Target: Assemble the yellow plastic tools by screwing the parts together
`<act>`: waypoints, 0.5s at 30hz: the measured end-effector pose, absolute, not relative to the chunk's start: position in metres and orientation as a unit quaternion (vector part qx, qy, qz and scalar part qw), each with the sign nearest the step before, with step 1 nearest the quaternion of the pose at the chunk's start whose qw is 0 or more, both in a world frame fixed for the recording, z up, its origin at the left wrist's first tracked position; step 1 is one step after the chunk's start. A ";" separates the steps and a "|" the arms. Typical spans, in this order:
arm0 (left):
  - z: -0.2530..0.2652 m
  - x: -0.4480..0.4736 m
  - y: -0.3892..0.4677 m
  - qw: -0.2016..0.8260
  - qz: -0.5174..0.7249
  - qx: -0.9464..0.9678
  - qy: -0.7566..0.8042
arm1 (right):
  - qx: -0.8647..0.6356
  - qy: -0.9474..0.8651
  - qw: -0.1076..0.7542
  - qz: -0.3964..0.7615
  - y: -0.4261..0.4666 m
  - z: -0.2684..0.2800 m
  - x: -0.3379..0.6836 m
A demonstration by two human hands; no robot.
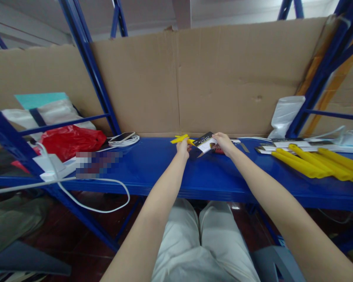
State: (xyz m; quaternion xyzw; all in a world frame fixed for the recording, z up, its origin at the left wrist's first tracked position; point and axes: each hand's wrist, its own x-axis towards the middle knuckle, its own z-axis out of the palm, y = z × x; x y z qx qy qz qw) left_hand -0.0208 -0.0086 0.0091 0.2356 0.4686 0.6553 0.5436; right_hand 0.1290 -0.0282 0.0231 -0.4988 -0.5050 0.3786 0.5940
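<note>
My left hand [183, 147] is closed round a small yellow piece [179, 138] that looks like folded sheet or plastic; its kind is unclear. Its right end meets a black-and-white printed card [205, 143], which lies tilted between my two hands above the blue shelf. The fingers of my right hand [222, 141] pinch that card at its right edge. Just under the right hand, a dark red object [219, 150] shows only in part. A thin greyish strip [244, 147] lies on the shelf to the right of that hand.
Several yellow rolled pieces [314, 162] and flat printed cards [285, 145] lie at the right. On the left are a red plastic bag [73, 141], a phone [122, 136] and coiled white cable [126, 141]. A white cable [106, 211] hangs over the front edge. Cardboard [217, 82] walls the back.
</note>
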 end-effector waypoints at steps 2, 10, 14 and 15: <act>0.009 -0.020 -0.008 0.544 0.653 0.238 0.470 | -0.508 -0.494 0.579 0.403 -0.030 0.022 0.123; 0.010 -0.020 -0.010 0.548 0.667 0.221 0.455 | -0.502 -0.469 0.592 0.422 -0.033 0.022 0.116; 0.008 -0.020 -0.009 0.556 0.669 0.229 0.436 | -0.496 -0.459 0.598 0.431 -0.031 0.020 0.116; 0.007 -0.020 -0.008 0.559 0.669 0.233 0.432 | -0.494 -0.458 0.599 0.434 -0.030 0.019 0.117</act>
